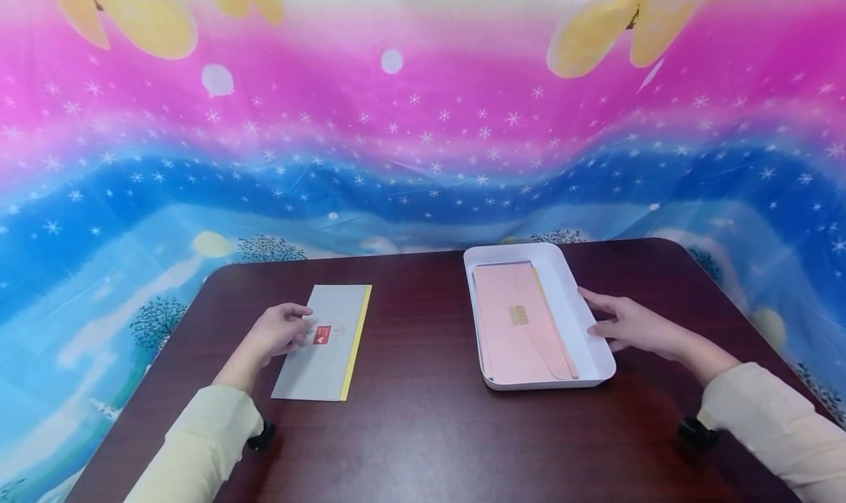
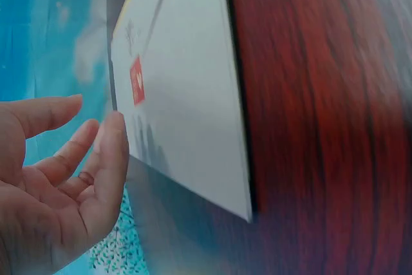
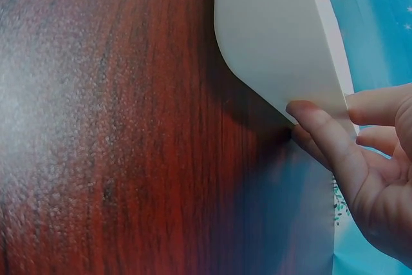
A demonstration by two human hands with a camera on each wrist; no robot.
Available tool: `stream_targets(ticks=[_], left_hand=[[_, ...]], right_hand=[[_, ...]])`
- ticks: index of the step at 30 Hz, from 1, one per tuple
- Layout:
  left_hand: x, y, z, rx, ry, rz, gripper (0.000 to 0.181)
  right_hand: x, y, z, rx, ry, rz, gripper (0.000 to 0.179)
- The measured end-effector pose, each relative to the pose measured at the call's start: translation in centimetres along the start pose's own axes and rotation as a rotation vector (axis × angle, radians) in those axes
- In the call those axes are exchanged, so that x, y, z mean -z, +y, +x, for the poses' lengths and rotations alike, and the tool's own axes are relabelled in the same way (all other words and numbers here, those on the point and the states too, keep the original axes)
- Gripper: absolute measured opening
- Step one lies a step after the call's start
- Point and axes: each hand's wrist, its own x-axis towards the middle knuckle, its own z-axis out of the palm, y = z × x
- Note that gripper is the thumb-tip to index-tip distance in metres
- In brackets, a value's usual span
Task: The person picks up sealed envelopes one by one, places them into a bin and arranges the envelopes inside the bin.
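Note:
On the left of the table lies a flat light-grey envelope (image 1: 337,308) with a yellow strip along its right edge and a red heart label. My left hand (image 1: 280,332) hovers at its left edge, fingers loosely bent and holding nothing; the left wrist view shows a gap between thumb and fingers. Farther right, a white tray (image 1: 581,319) contains a pink envelope (image 1: 505,290) with a gold patch, lying on other flat pieces. Fingertips of my right hand (image 1: 637,327) touch the tray's outer right wall, fairly straight; in the right wrist view they lie along its side.
The dark red-brown wooden table (image 1: 423,415) has rounded back corners. Close behind it hangs a pink and blue printed cloth (image 1: 423,158). Dark bands show under both cream sleeves (image 1: 205,429).

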Motion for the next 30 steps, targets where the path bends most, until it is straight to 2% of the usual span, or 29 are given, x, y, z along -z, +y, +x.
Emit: stream_targets(ticks=[6, 9, 13, 16, 25, 30], left_hand=[[0.54, -0.52, 0.05, 0.032, -0.01, 0.129, 0.051], [0.61, -0.71, 0.08, 0.029, -0.014, 0.273, 0.064], [0.42, -0.57, -0.12, -0.013, -0.01, 0.494, 0.074], [0.13, -0.2, -0.36, -0.043, -0.001, 0.581, 0.081], [0.12, 0.02, -0.29, -0.045, 0.02, 0.624, 0.09], [0.52, -0.05, 0.01, -0.028, 0.007, 0.587, 0.093]], right_hand=[[0.01, 0.03, -0.02, -0.002, -0.002, 0.009, 0.081], [-0.03, 0.02, -0.05, -0.011, 0.0, 0.003, 0.081], [-0.06, -0.01, -0.07, -0.022, 0.003, 0.002, 0.081], [-0.06, -0.04, -0.08, -0.027, 0.006, 0.01, 0.081], [-0.06, 0.04, -0.03, -0.017, 0.004, -0.001, 0.08], [-0.05, 0.0, 0.01, -0.019, 0.006, 0.003, 0.081]])
